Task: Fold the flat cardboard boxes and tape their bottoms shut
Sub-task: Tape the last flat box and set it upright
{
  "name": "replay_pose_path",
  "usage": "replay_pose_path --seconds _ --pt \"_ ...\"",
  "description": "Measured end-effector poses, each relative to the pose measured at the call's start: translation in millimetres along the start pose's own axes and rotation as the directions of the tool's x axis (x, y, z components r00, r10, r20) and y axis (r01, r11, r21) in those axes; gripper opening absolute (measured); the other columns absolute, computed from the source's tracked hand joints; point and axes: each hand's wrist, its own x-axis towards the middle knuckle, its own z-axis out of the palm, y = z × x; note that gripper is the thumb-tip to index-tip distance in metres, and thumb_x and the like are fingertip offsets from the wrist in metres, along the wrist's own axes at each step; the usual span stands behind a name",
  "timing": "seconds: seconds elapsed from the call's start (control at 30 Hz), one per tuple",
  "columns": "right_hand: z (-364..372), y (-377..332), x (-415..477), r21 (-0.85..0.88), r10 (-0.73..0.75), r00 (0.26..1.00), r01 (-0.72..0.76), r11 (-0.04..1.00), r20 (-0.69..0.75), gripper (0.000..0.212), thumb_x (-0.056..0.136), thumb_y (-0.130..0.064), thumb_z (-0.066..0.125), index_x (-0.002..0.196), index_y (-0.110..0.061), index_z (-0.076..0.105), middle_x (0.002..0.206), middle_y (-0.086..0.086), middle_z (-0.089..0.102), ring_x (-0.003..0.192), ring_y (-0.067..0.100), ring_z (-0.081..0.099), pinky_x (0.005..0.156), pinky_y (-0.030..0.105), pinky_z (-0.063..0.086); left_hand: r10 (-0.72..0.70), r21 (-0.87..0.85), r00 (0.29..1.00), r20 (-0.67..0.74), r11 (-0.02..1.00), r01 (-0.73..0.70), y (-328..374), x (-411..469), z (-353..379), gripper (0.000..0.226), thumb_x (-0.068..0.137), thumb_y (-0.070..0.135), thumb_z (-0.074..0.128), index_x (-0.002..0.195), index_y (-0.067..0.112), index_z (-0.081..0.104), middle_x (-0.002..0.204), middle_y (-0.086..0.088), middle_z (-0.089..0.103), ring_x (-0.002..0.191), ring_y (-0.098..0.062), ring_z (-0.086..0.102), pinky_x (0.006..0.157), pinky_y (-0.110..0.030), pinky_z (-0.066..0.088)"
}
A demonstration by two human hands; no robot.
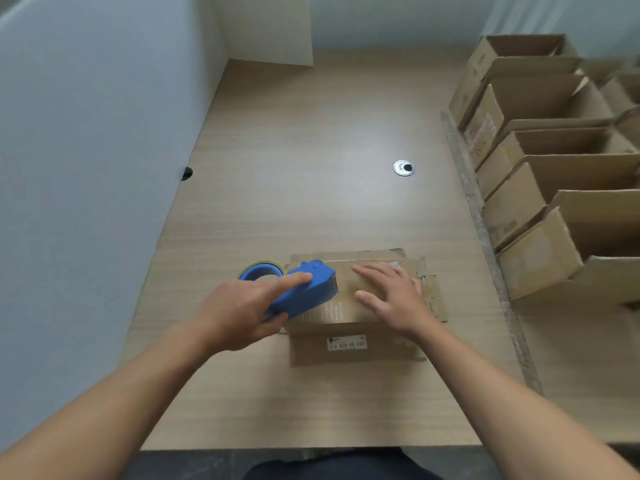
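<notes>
A cardboard box [311, 355] sits near the front edge of the table [311, 168], flaps side up, its long axis running left to right and its white label facing the person. The left hand [242, 313] grips a blue tape dispenser [308, 289], forefinger laid along its top. The dispenser slants from lower left to upper right, its nose on the box top and its tape roll [259, 271] off the left end. The right hand [391, 296] presses flat on the flaps, fingers straight. A row of open boxes [540, 251] stands along the right.
</notes>
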Motion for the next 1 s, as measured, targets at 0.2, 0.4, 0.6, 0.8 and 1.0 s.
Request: replay_pose_path --seconds 0.2,0.4,0.6,0.8,1.0 --pt "-10 14 -5 0.316 -0.057 0.998 0.05 0.947 0.013 0.054 0.081 -0.067 0.039 0.132 -0.073 0.022 0.143 -0.025 0.045 0.135 0.005 0.039 0.116 0.053 0.022 0.247 0.06 0.964 0.096 0.965 -0.254 13 28 9 0.056 0.084 0.044 0.043 0.14 0.042 0.041 0.07 0.015 0.053 0.052 -0.014 0.051 0.042 -0.019 0.037" --pt "-13 25 -3 0.391 -0.168 0.985 0.139 0.91 0.039 0.049 0.088 -0.053 0.049 0.133 -0.069 0.036 0.143 -0.033 0.04 0.138 -0.001 0.035 0.118 0.051 0.023 0.363 0.058 0.916 0.171 0.924 -0.377 23 44 14 0.049 0.103 0.052 0.01 0.143 0.043 0.036 0.072 0.012 0.051 0.054 -0.012 0.05 0.047 -0.02 0.033" --pt "1 27 -2 0.434 -0.114 0.985 0.159 0.887 -0.128 0.015 0.087 -0.042 0.058 0.089 -0.032 0.068 0.12 -0.025 0.061 0.12 0.005 0.054 0.106 0.053 0.036 0.33 0.083 0.928 0.176 0.934 -0.348 30 48 10 0.053 0.102 0.053 0.006 0.141 0.039 0.04 0.07 0.012 0.051 0.055 -0.011 0.051 0.048 -0.019 0.029" --pt "-6 28 -7 0.583 -0.07 0.994 0.107 0.806 -0.086 0.036 0.084 -0.049 0.061 0.12 -0.05 0.059 0.129 -0.025 0.058 0.126 0.001 0.051 0.109 0.045 0.041 0.361 0.157 0.918 0.165 0.909 -0.385 26 42 8 0.061 0.085 0.039 0.045 0.145 0.042 0.037 0.067 0.014 0.048 0.054 -0.01 0.047 0.053 -0.019 0.017" --pt "-10 29 -8 0.496 -0.193 0.98 0.188 0.848 -0.041 0.045 0.089 -0.048 0.058 0.132 -0.059 0.05 0.142 -0.023 0.05 0.136 0.003 0.041 0.115 0.052 0.03 0.399 0.119 0.893 0.208 0.896 -0.428 23 42 16 0.043 0.105 0.043 0.016 0.145 0.042 0.032 0.069 0.008 0.047 0.055 -0.017 0.049 0.041 -0.026 0.038"
